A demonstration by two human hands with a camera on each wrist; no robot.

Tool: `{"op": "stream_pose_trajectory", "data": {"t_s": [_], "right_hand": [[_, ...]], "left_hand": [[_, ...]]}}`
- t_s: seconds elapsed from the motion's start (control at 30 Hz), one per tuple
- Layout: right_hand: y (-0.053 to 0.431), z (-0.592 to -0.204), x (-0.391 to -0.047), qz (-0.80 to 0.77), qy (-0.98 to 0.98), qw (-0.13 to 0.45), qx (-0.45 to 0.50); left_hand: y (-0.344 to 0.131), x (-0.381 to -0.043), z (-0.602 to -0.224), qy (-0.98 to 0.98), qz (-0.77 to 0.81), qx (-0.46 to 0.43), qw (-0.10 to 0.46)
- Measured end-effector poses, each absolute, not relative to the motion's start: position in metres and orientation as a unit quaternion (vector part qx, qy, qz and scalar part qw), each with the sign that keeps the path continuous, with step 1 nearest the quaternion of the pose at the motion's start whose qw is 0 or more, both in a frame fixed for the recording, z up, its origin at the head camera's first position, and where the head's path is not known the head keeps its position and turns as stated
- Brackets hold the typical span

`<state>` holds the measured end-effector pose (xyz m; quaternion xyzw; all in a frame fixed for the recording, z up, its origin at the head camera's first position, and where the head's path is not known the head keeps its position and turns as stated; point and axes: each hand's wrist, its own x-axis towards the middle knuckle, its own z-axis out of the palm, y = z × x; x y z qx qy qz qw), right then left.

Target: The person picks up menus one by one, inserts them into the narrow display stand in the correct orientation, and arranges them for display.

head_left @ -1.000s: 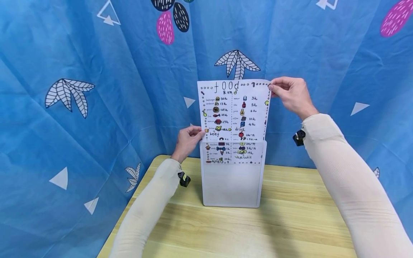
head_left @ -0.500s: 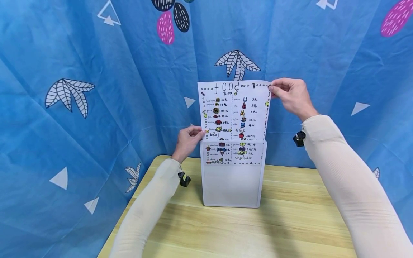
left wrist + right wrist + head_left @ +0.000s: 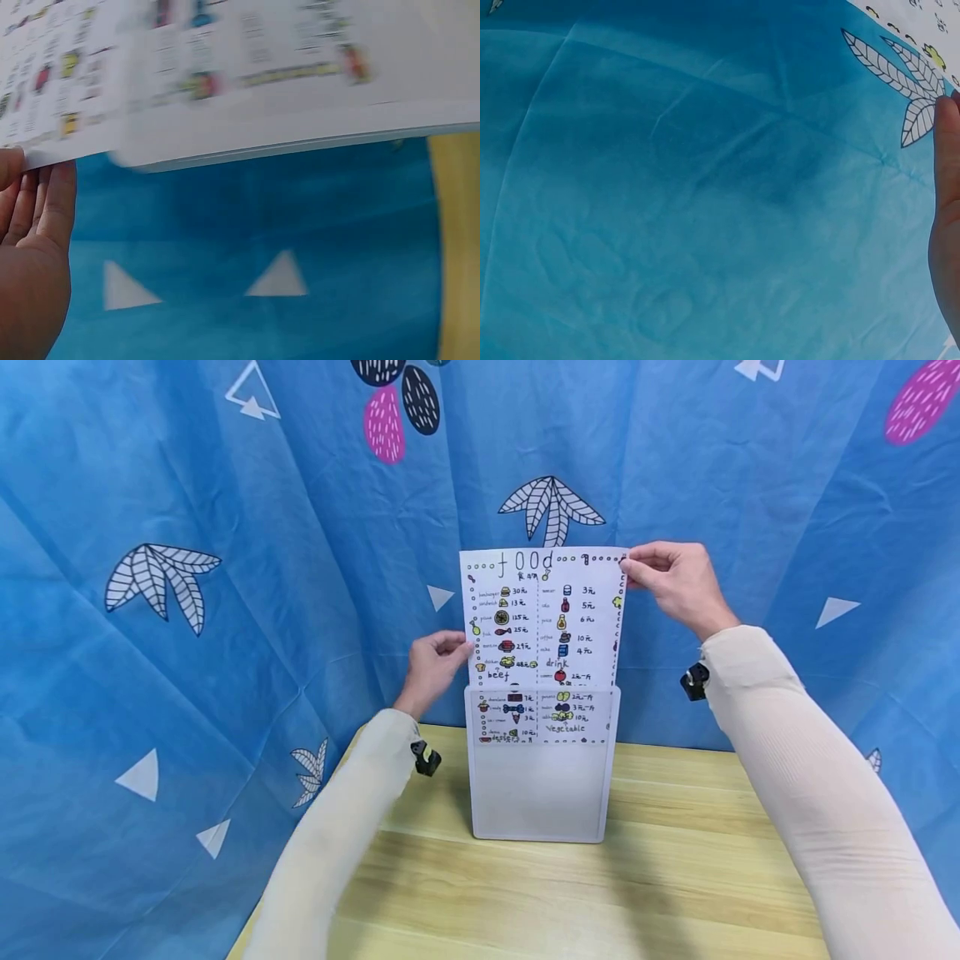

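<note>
A hand-drawn paper menu (image 3: 517, 618) headed "food" stands upright, its lower part inside a translucent frosted sleeve (image 3: 537, 793) with a pale rim. My right hand (image 3: 678, 585) pinches the menu's upper right corner between thumb and fingers. Lower down on the opposite side, my left hand (image 3: 433, 668) holds the menu's left edge, just above the sleeve's mouth. In the left wrist view the thumb lies on the printed face of the menu (image 3: 52, 82) and the fingers are behind it. Only a slice of the right hand (image 3: 949, 217) shows in the right wrist view.
The sleeve stands on a light wood-grain table (image 3: 675, 860). Blue patterned cloth (image 3: 300, 610) hangs behind and to the left, close beyond the table's back edge. A small black camera (image 3: 426, 758) is on the left wrist, another black camera (image 3: 696, 681) on the right.
My left hand has slid a little up the menu's left edge. The menu's upper right corner and my right hand have shifted slightly left. The sleeve has stayed put.
</note>
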<state>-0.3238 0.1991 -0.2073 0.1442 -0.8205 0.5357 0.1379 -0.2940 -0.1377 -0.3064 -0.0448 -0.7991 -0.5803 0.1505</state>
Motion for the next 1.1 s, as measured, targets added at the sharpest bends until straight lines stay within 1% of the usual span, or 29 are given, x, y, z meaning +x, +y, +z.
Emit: {"op": "stream_pose_trajectory", "data": {"t_s": [0.13,0.27,0.43,0.63,1.1], "right_hand": [[0.2,-0.206,-0.324,0.534,-0.823,0.133,0.136],[0.201,-0.204,-0.323,0.541,-0.818,0.143,0.137],[0.2,-0.201,-0.321,0.551,-0.806,0.155,0.148],[0.198,-0.199,-0.32,0.552,-0.804,0.157,0.154],[0.202,-0.201,-0.319,0.558,-0.801,0.148,0.158]], "left_hand": [[-0.135,-0.3,-0.271,-0.804,-0.567,-0.047,0.175],[-0.133,-0.305,-0.239,-0.798,-0.561,-0.059,0.214],[-0.131,-0.305,-0.214,-0.788,-0.553,-0.078,0.26],[-0.129,-0.302,-0.208,-0.789,-0.535,-0.094,0.286],[-0.125,-0.302,-0.211,-0.787,-0.539,-0.091,0.284]]}}
